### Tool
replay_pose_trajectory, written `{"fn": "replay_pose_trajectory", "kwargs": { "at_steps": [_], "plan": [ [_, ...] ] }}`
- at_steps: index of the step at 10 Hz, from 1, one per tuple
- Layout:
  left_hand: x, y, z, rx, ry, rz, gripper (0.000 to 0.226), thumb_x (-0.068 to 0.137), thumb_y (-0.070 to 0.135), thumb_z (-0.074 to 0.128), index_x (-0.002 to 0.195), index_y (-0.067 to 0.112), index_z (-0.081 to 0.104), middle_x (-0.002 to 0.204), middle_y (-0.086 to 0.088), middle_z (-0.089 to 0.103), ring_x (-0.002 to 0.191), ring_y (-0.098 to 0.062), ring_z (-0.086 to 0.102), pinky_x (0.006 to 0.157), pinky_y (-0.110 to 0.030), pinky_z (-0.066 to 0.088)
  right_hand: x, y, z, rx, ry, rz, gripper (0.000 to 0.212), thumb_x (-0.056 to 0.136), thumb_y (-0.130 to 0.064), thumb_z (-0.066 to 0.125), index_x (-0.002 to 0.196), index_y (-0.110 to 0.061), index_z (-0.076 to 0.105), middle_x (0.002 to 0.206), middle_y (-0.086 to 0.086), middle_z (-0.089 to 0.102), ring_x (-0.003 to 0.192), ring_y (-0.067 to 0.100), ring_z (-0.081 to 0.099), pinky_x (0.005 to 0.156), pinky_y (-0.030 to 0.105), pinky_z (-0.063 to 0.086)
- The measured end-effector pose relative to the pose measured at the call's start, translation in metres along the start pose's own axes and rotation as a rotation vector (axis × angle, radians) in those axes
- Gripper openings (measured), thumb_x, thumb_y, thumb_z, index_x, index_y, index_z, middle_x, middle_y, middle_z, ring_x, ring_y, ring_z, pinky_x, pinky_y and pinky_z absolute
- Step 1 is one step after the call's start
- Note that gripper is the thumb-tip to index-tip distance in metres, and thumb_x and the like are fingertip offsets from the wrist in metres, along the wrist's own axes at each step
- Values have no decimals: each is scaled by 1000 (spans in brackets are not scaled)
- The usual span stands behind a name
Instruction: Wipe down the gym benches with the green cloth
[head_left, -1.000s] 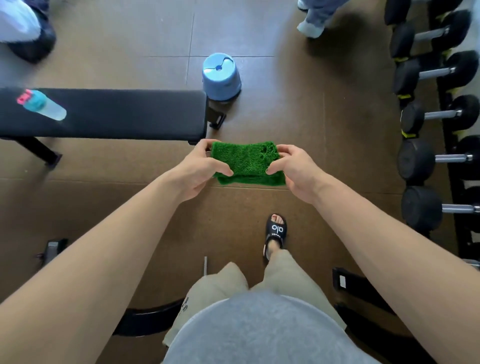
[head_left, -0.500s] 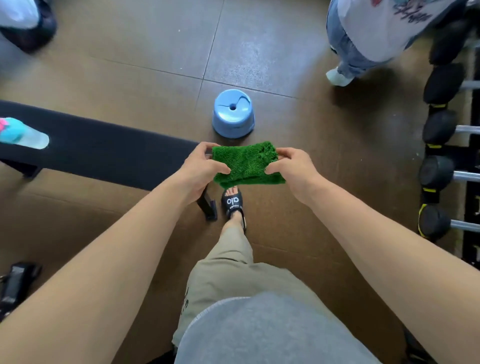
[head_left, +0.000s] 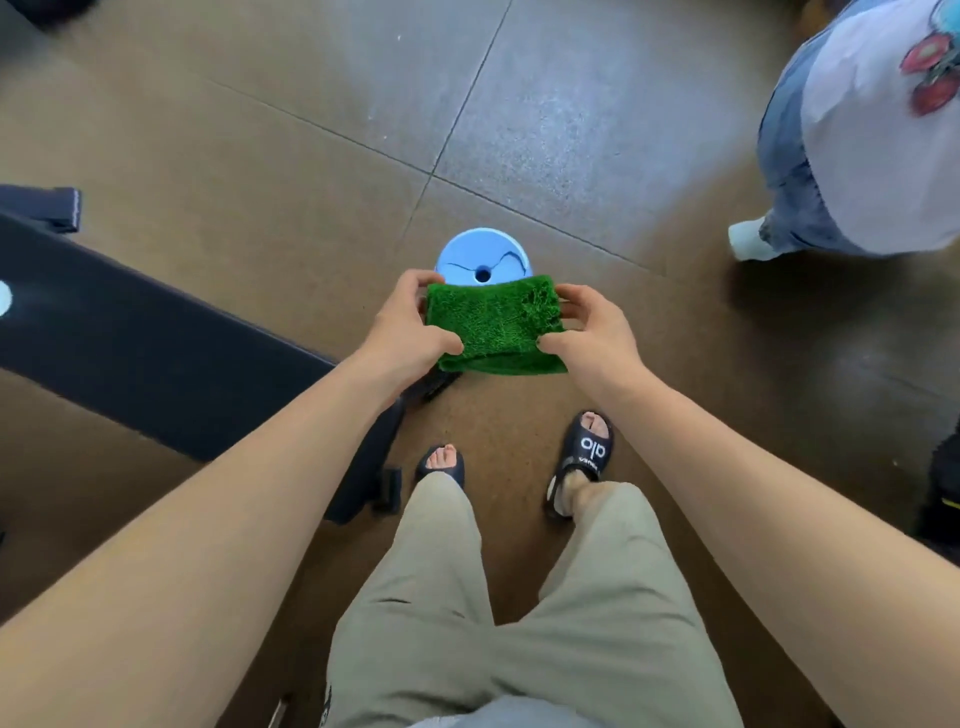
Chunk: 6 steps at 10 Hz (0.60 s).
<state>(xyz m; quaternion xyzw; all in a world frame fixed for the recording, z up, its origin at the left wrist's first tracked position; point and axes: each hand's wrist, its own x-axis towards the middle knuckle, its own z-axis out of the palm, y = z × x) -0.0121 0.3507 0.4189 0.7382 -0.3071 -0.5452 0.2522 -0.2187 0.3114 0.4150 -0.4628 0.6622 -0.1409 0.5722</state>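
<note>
One black gym bench sits off to the left of the hands, one blue stool on the floor just past them. One folded green cloth hangs in the air between two hands: left hand and right hand each have a grip clamped on an end, thumbs on top.

A light blue round stool stands on the brown tiled floor. Another person stands at the upper right corner.
</note>
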Motion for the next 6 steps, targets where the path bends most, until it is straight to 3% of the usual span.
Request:
{"fn": "replay_pose_trajectory", "kwargs": {
  "at_steps": [1,2,3,5,6],
  "plan": [
    [59,-9,24,24,69,40,72,74,-11,76,130,25,49,114,7,63,92,-5,60,78,-16,50,70,15,-2,-59,-30,-47,66,81,4,67,141,-19,57,121,-5,67,114,17,64,98,41,55],
    [123,-27,46,29,129,49,73,75,-13,73,136,18,49,114,3,62,89,-5,57,75,-14,48,142,40,6,-122,-63,-89,66,81,2,66,142,-21,56,121,-7,67,109,12,64,101,42,55],
    [201,-63,67,96,163,79,73,73,-10,75,134,22,49,122,-4,63,105,-25,62,92,-35,51,220,78,24,-148,-71,-138,67,80,-2,65,142,-25,57,125,-6,69,105,14,69,101,43,55],
    [336,-159,96,201,266,109,74,72,-1,76,136,26,49,120,-2,59,112,-27,61,98,-42,52,360,169,80,-203,-132,-278,66,85,-6,55,147,-27,52,133,-9,66,108,15,70,107,41,49],
    [380,-201,103,259,245,114,93,72,6,83,149,33,38,132,-3,55,126,-27,57,107,-41,48,410,203,97,-346,-133,-362,63,92,-2,49,153,-18,44,149,2,56,132,22,57,116,40,40]
  ]
}}
